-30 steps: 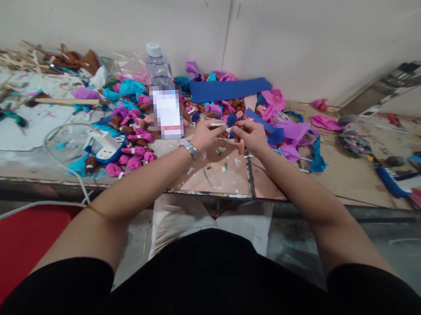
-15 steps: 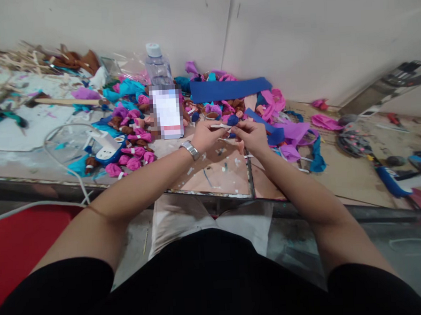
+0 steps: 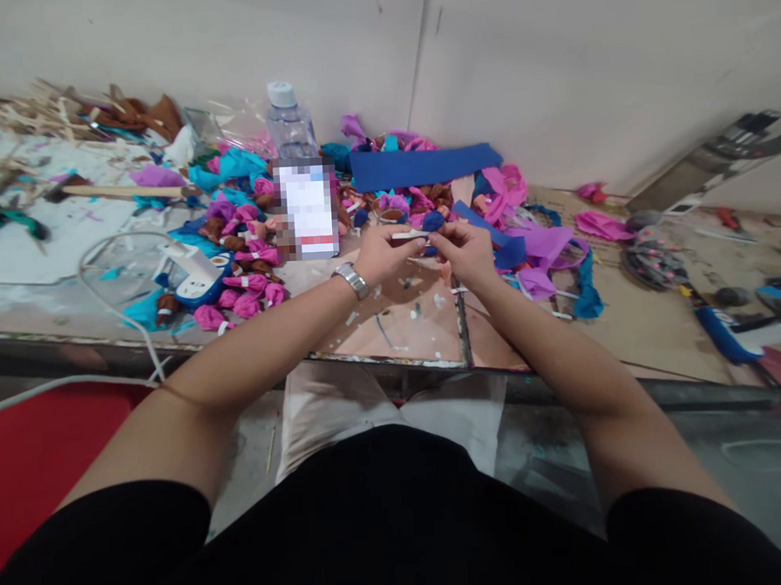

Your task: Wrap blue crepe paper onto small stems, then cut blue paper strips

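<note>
Both hands meet above the middle of the cluttered tabletop [image 3: 392, 327], a little beyond its near edge. The left hand [image 3: 381, 254], with a metal wristwatch [image 3: 352, 280] on its wrist, is closed in a pinch on a thin white strip [image 3: 406, 235] that runs rightward to a small dark blue paper bud [image 3: 433, 222]. The right hand [image 3: 468, 250] is closed too, its fingertips gripping the bud from the right, so the bud sits between the two hands, held just above the tabletop. Whether the strip is wound round the bud is too small to tell. To the left of the hands lies a heap of pink and brown buds [image 3: 250, 287], and beside it a white and blue power strip [image 3: 197, 275] with a white cable curling off toward the near left. Farther back stands a clear plastic bottle [image 3: 288, 123] with a pale cap, and to its right a long dark blue sheet [image 3: 423, 164] lies flat near the wall. Crumpled pink and purple paper [image 3: 538, 245] is piled to the right of the hands.
</note>
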Tool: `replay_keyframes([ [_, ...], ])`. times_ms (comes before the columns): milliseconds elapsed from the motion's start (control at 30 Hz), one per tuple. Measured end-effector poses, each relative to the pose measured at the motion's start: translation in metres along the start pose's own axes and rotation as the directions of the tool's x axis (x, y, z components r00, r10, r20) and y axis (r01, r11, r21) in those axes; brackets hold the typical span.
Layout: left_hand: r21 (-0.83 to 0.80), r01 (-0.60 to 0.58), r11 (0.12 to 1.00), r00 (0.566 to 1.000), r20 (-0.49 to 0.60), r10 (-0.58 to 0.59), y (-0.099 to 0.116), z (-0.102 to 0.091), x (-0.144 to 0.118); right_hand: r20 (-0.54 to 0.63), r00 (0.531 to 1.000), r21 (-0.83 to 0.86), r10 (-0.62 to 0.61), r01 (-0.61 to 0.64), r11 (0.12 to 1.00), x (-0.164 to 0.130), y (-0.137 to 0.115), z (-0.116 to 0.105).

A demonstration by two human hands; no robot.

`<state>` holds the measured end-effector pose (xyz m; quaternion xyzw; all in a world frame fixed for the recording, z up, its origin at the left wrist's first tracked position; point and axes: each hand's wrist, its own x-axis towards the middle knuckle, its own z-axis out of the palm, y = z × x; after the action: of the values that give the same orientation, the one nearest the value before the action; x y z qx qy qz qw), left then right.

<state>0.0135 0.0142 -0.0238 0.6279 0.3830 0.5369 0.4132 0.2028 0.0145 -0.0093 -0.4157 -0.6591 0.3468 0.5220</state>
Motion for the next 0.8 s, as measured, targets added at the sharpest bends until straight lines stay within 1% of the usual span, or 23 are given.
replay_keyframes([
  [200, 0.034, -0.005, 0.999, 1.0, -0.001, 0.005, 0.002, -0.001, 0.0, 0.007, 1.0, 0.022, 0.007, -0.007, 1.0, -0.002, -0.004, 0.001],
  [367, 0.083, -0.017, 0.996, 1.0, -0.019, 0.018, 0.0, -0.003, 0.002, -0.009, 1.0, 0.037, 0.029, -0.028, 0.999, -0.003, -0.002, 0.003],
  [600, 0.075, -0.008, 0.997, 1.0, -0.017, 0.01, -0.006, -0.002, 0.002, 0.004, 1.0, 0.039, 0.017, -0.018, 0.999, 0.001, 0.004, 0.002],
  [800, 0.073, -0.021, 0.997, 1.0, 0.009, 0.02, -0.004, -0.002, 0.001, 0.008, 1.0, 0.049, 0.008, -0.008, 0.999, 0.001, 0.005, 0.002],
])
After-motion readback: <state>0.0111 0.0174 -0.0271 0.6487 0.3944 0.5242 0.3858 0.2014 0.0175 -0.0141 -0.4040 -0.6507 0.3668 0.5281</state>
